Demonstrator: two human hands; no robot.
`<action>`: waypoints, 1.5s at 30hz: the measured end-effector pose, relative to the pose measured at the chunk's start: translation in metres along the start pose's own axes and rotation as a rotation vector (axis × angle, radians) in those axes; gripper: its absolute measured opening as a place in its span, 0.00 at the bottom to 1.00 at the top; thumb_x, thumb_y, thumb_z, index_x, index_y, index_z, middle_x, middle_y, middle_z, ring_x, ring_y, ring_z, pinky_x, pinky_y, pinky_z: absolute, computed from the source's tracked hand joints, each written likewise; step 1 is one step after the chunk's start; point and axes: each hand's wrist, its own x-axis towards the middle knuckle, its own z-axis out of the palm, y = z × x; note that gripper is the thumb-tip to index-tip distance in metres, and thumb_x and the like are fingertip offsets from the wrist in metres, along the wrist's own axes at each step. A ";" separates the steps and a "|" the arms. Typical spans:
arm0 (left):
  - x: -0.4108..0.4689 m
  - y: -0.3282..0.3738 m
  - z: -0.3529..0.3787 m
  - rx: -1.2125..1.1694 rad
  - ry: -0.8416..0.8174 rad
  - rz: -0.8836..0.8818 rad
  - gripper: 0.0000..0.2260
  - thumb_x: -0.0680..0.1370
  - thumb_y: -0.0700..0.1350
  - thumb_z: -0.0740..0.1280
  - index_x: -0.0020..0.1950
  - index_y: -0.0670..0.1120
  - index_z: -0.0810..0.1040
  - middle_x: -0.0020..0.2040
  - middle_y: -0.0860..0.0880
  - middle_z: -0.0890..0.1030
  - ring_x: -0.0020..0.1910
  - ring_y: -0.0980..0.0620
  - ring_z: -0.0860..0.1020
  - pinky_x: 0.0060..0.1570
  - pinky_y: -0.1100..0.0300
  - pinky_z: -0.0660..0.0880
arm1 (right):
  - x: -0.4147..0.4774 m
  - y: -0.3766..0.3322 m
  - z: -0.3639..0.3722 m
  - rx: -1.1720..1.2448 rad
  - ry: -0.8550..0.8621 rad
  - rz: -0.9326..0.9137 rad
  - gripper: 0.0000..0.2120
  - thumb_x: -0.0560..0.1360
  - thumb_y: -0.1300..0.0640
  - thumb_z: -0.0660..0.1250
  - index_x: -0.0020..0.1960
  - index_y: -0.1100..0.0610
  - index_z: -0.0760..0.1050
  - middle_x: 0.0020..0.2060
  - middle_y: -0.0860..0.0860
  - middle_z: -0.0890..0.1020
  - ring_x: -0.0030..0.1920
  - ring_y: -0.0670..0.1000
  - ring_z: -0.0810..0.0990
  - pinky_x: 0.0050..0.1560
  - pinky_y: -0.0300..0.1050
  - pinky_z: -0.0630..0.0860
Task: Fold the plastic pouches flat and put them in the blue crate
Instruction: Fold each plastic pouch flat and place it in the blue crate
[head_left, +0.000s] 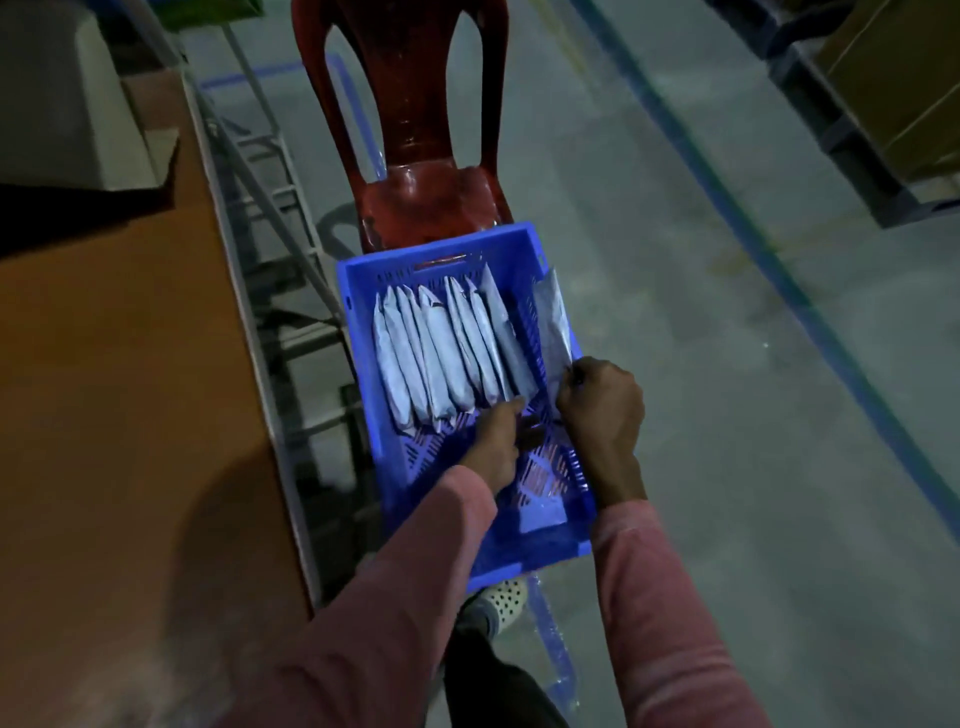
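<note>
Right hand is gripping a pouch at the blue crate's three o'clock; flat left hand is touching the filed row; likely midway.

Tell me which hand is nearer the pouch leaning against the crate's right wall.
Right. The right hand grips the near end of that pouch; the left hand is farther left, beside the row of pouches.

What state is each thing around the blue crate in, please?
blue crate: partly filled.
row of pouches: folded, standing on edge inside the crate.
loose pouch: upright at the crate's right wall, held.
right hand: grips the loose pouch.
left hand: fingers extended toward the row.
</note>
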 end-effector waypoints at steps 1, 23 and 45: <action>0.007 -0.001 0.006 -0.083 0.002 -0.059 0.09 0.83 0.43 0.61 0.42 0.45 0.72 0.34 0.44 0.79 0.24 0.48 0.79 0.27 0.60 0.77 | 0.009 -0.005 0.004 -0.012 -0.012 -0.012 0.08 0.75 0.58 0.65 0.43 0.61 0.81 0.41 0.62 0.83 0.42 0.67 0.82 0.39 0.54 0.77; 0.081 0.021 0.002 -0.369 0.112 -0.180 0.16 0.75 0.34 0.49 0.30 0.47 0.63 0.26 0.48 0.61 0.25 0.51 0.58 0.30 0.59 0.59 | 0.107 -0.057 0.067 -0.265 -0.094 -0.326 0.10 0.79 0.67 0.57 0.52 0.65 0.77 0.49 0.65 0.81 0.50 0.67 0.81 0.45 0.55 0.75; 0.072 0.022 -0.011 -0.183 0.008 -0.215 0.17 0.80 0.37 0.51 0.39 0.44 0.77 0.35 0.47 0.78 0.33 0.51 0.76 0.34 0.59 0.76 | 0.097 -0.039 0.158 -0.188 -0.157 -0.091 0.07 0.77 0.60 0.63 0.53 0.58 0.76 0.45 0.59 0.85 0.45 0.60 0.85 0.40 0.49 0.78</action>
